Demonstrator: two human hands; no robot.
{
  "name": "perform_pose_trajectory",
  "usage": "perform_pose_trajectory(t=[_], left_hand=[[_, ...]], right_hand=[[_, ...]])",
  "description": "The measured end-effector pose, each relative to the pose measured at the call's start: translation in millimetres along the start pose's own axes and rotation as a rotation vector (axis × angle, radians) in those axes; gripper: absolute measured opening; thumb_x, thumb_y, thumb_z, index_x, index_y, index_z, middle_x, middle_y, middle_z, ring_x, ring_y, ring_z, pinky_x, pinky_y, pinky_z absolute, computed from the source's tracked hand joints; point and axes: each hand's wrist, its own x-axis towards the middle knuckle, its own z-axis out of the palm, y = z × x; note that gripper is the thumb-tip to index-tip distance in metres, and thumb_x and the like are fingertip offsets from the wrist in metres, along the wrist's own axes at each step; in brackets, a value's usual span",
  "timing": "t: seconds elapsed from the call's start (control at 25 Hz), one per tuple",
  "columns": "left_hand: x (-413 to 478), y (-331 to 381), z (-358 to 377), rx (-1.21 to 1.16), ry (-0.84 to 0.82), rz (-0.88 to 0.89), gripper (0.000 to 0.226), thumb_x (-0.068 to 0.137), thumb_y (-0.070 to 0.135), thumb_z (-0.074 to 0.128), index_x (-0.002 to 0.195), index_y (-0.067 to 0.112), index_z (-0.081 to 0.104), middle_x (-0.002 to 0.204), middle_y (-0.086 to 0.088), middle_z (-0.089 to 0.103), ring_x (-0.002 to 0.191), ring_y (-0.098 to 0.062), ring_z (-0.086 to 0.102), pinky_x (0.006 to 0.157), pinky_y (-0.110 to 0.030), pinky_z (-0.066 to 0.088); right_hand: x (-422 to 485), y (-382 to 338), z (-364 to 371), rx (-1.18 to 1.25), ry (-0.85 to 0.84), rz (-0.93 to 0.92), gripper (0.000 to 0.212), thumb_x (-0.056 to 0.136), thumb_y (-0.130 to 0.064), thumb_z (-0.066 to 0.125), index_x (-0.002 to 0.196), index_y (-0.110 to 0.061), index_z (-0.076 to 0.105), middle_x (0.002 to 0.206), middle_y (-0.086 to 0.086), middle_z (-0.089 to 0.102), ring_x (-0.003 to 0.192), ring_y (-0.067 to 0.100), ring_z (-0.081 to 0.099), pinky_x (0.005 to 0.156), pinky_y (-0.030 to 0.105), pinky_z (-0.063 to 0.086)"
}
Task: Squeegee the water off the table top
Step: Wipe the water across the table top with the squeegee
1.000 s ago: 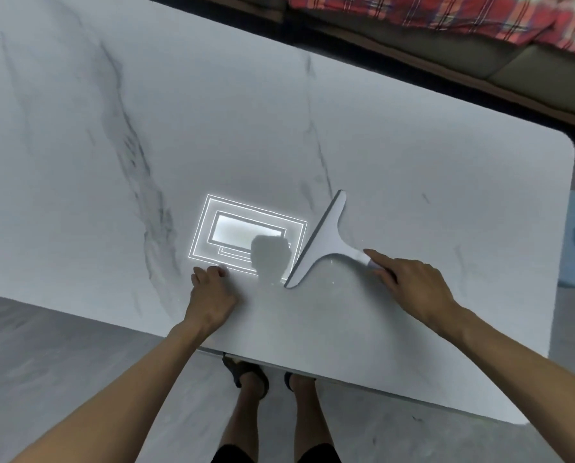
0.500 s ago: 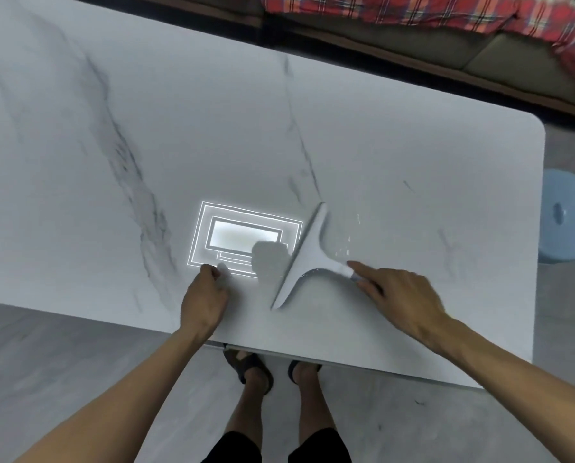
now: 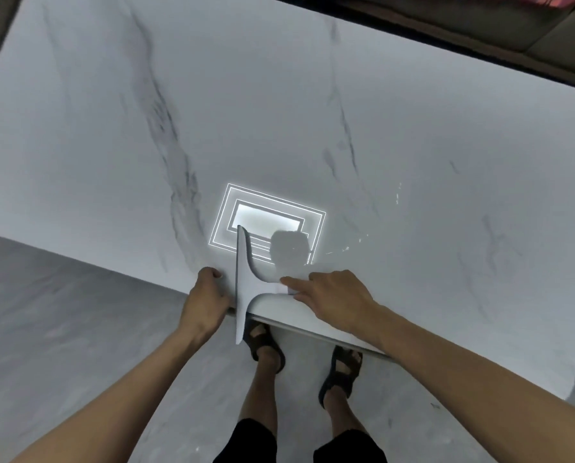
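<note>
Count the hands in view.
2. The left hand sits at the table's near edge, just left of the squeegee blade; the right hand holds its handle. None seem hidden.

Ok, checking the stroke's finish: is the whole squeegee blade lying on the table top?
No, the lower end of the squeegee juts past the table at its near edge and hangs over the floor.

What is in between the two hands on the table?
The white squeegee. Its long blade sits between the left hand and the right hand, which holds its handle. The head view shows it.
</note>
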Motion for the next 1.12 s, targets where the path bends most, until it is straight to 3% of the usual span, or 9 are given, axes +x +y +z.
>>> perform_pose_trajectory(t=[0.12,0.32,0.48,0.64,0.84,0.96,1.12], left_hand=[[-21.8,20.5,32.7,0.049,-0.038,0.066,0.043,0.08,0.003,0.056,0.119,0.011,0.04,0.108,-0.005,0.053,0.071,-0.012,0.052,0.067,-0.031,0.044],[-52.9,61.2,80.2,0.159,-0.156,0.106,0.049,0.079,0.008,0.057,0.125,0.006,0.041,0.123,-0.013,0.039,0.107,-0.032,0.052,0.083,-0.043,0.051],[-76.6,73.4,100.8,0.082,-0.184,0.112,0.045,0.079,0.012,0.055,0.122,0.01,0.043,0.113,-0.006,0.05,0.093,-0.026,0.053,0.073,-0.033,0.04],[-87.0,65.1,98.3,-0.069,-0.036,0.065,0.036,0.08,0.012,0.056,0.114,0.015,0.047,0.1,-0.001,0.058,0.085,-0.023,0.054,0.068,-0.031,0.04],[-75.3,31.6,88.0,-0.111,0.161,-0.004,0.03,0.084,0.013,0.058,0.113,0.014,0.048,0.102,0.0,0.054,0.082,-0.019,0.053,0.063,-0.028,0.038],[-67.7,22.5,88.9,-0.083,0.096,-0.002,0.034,0.083,0.014,0.059,0.114,0.015,0.045,0.102,-0.001,0.054,0.082,-0.019,0.053,0.067,-0.03,0.039],[-67.0,31.6,102.9,0.001,-0.056,0.121,0.036,0.08,0.015,0.063,0.111,0.014,0.044,0.115,-0.006,0.046,0.093,-0.023,0.054,0.075,-0.029,0.041]], right_hand=[[-49.4,48.7,-7.5,0.043,-0.004,0.121,0.043,0.101,-0.049,0.029,0.143,-0.049,0.032,0.089,-0.002,0.064,0.08,0.022,0.063,0.063,0.031,0.04],[-153.9,123.5,-18.7,-0.038,-0.013,0.326,0.043,0.1,-0.05,0.027,0.142,-0.051,0.031,0.09,-0.008,0.064,0.082,0.019,0.064,0.06,0.029,0.035],[-214.7,153.8,-30.3,-0.093,-0.015,0.438,0.043,0.099,-0.052,0.024,0.141,-0.053,0.033,0.089,-0.011,0.067,0.08,0.02,0.065,0.062,0.032,0.043],[-208.0,133.7,-44.1,-0.065,0.034,0.359,0.046,0.097,-0.056,0.018,0.14,-0.053,0.033,0.088,-0.011,0.068,0.079,0.021,0.065,0.062,0.033,0.045],[-107.3,53.5,-9.2,-0.069,-0.027,-0.004,0.042,0.101,-0.05,0.028,0.143,-0.045,0.034,0.092,0.0,0.065,0.076,0.026,0.065,0.062,0.033,0.047],[-79.8,37.4,6.7,-0.115,-0.036,-0.092,0.04,0.101,-0.047,0.032,0.14,-0.043,0.039,0.09,0.002,0.065,0.072,0.028,0.064,0.058,0.031,0.042],[-130.8,90.8,-0.2,-0.117,0.015,0.034,0.04,0.1,-0.05,0.032,0.137,-0.047,0.044,0.082,-0.004,0.063,0.067,0.021,0.062,0.053,0.027,0.032]])
